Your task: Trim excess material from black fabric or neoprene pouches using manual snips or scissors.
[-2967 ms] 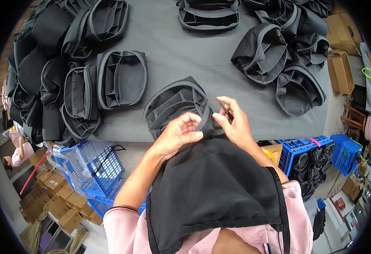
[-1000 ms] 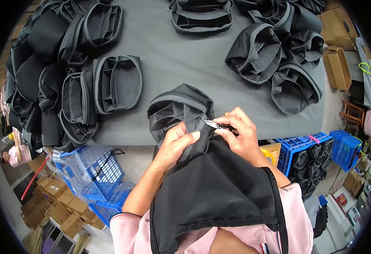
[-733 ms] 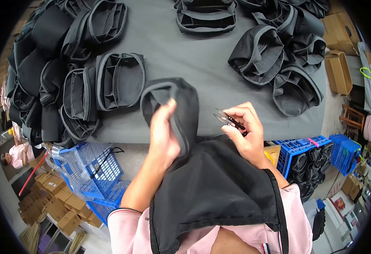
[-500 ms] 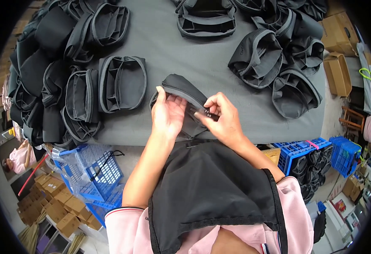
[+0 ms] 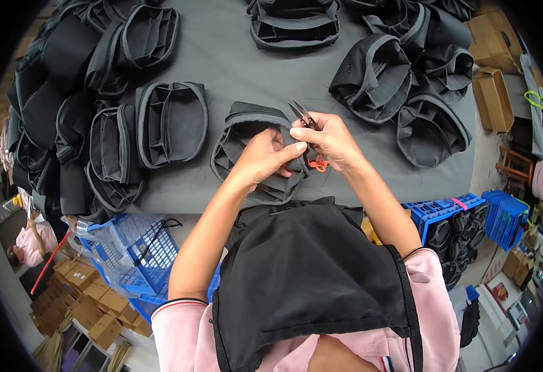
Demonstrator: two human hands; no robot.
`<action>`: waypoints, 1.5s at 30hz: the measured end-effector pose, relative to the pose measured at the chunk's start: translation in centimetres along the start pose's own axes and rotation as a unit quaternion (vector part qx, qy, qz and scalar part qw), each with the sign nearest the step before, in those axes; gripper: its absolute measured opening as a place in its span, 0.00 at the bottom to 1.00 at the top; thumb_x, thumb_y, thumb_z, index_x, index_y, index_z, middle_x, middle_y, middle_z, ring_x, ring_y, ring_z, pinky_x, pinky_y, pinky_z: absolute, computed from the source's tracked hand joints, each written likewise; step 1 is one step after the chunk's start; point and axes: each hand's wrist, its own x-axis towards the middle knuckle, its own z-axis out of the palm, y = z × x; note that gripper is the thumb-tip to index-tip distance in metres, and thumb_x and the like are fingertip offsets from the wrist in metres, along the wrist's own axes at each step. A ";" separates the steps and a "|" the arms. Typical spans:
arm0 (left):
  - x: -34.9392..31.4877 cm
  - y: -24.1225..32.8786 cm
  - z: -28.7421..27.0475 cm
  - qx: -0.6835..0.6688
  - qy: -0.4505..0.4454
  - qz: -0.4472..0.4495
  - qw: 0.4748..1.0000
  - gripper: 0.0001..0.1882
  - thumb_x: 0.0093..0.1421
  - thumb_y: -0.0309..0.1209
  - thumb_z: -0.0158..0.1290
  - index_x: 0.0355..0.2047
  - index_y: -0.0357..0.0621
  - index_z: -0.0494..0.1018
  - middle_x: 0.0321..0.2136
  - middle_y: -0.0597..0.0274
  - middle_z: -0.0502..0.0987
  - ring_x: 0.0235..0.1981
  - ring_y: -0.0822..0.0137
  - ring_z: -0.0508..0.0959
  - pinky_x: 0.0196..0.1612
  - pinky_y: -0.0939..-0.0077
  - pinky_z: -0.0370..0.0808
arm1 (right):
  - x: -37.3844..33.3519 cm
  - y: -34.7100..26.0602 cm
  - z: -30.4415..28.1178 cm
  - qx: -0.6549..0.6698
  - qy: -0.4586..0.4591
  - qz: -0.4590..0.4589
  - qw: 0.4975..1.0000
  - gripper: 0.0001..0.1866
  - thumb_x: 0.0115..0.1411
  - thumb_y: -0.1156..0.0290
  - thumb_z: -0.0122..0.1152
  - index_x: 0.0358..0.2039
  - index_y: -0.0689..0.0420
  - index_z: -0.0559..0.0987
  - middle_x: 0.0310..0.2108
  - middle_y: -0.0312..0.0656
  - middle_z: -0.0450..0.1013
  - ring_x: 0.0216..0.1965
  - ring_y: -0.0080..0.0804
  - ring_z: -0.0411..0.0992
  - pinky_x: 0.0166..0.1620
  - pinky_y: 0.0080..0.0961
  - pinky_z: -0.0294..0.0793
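On the grey-covered table point(image 5: 271, 74) right in front of me stands an unzipped black pouch point(image 5: 225, 152), its mouth facing up. My left hand point(image 5: 262, 158) reaches into it; the fingers curl over the pouch's right rim with the thumb on top, closed on the fabric. Just beside that rim my right hand point(image 5: 333, 141) is closed around small thread snips point(image 5: 302, 115), blades pointing up and away to the left. An orange-red cord or tie point(image 5: 318, 163) hangs under the right hand. Part of the left fingers is hidden inside the pouch.
Many similar black pouches point(image 5: 171, 124) are heaped at the left, with more at the right point(image 5: 432, 133) and one at the far middle point(image 5: 294, 28). Blue crates point(image 5: 141, 248) stand below the table's near edge. Cardboard boxes point(image 5: 493, 99) and another person point(image 5: 35, 242) are farther off.
The pouch has turned so its opening faces up. My left hand has gone from lying open against it to gripping its rim. The snips now point upward, and the orange-red piece has come into sight.
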 end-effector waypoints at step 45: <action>1.7 0.0 1.5 0.048 0.108 0.004 0.993 0.22 0.54 0.38 0.57 0.31 0.25 0.66 0.19 0.57 0.73 0.15 0.74 0.74 0.15 0.81 0.73 | -7.4 -0.5 0.2 -0.623 0.141 -0.299 0.709 0.14 0.46 0.73 0.63 0.36 0.55 0.76 0.26 0.38 0.69 0.27 0.35 0.70 0.31 0.28 0.66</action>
